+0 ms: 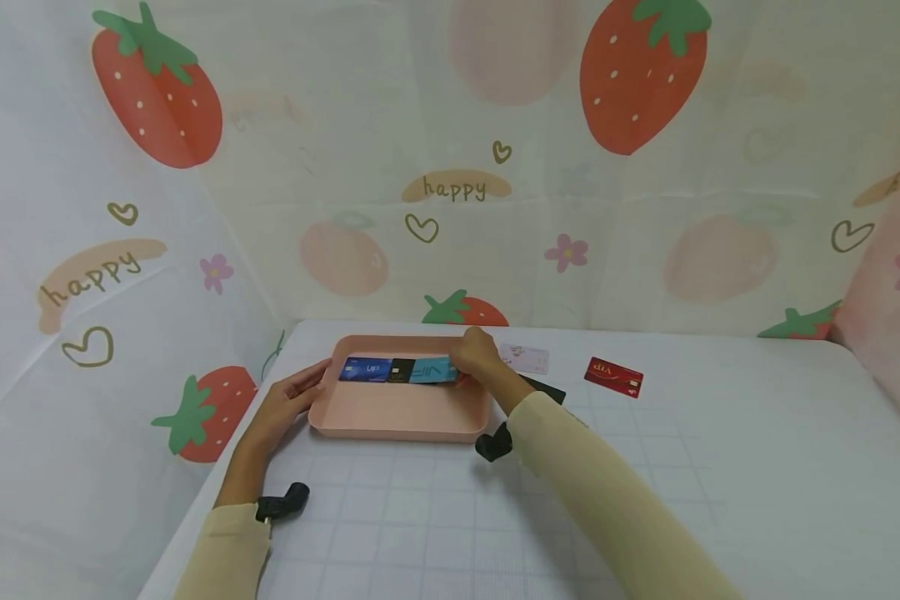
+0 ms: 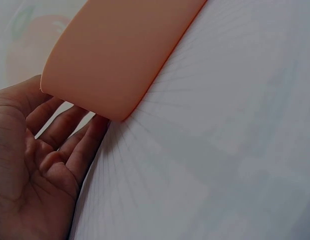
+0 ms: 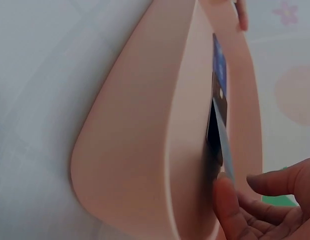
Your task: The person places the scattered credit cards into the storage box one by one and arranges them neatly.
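The pink tray (image 1: 397,421) stands on the table, its left rim held by my left hand (image 1: 281,412). In the left wrist view, that hand's fingers (image 2: 84,150) lie against the tray's end. My right hand (image 1: 483,358) reaches over the tray's right side and pinches the right end of a light blue card (image 1: 431,370). This card tilts up from the tray floor in the right wrist view, its left end overlapping a black card (image 1: 401,371). Left of that lies a dark blue card (image 1: 365,369) marked VIP, making a row inside the tray.
On the table right of the tray lie a pale card (image 1: 525,358), a dark card (image 1: 547,390) partly covered by the right arm, and a red VIP card (image 1: 613,377). A strawberry-printed curtain (image 1: 360,158) closes off the back and sides.
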Demonstrator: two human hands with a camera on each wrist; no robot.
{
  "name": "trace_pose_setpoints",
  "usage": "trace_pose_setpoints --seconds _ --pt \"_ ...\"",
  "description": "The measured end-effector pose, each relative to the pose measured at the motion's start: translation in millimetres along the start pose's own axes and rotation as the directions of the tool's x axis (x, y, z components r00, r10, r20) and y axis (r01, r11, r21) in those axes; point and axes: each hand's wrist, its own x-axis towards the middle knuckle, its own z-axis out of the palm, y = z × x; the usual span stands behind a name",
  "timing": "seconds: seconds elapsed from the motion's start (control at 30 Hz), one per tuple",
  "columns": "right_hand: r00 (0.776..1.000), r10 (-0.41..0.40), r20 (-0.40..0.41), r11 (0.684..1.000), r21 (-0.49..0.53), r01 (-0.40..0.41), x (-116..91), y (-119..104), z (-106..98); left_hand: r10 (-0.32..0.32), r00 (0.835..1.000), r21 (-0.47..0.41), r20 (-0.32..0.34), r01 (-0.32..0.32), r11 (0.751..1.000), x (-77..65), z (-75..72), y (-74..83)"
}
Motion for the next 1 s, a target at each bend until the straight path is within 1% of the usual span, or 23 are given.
trace_pose_setpoints --seconds 0.13,0.47,0.77,1.0 --pt "1.000 0.002 -0.001 1.000 -0.023 -0.002 -0.4 0.4 0.0 -0.003 1.000 0.009 0.000 0.003 1.000 0.6 0.0 -0.9" --pt "0.999 -0.033 0.002 0.996 -0.082 0.033 -3.0 -0.7 -0.5 0.001 1.000 -0.003 0.006 -0.001 1.000 1.2 -0.1 -1.2" --pt "1.000 -0.028 -0.003 0.995 -0.097 0.027 -3.2 -1.6 0.6 0.004 1.000 0.019 0.006 -0.004 1.000 3.6 -1.5 -6.4" --pt "0.999 -0.037 -0.014 0.992 -0.123 0.035 -2.8 -0.7 1.6 0.011 1.000 0.009 0.010 -0.011 1.000 3.7 -1.4 -5.6"
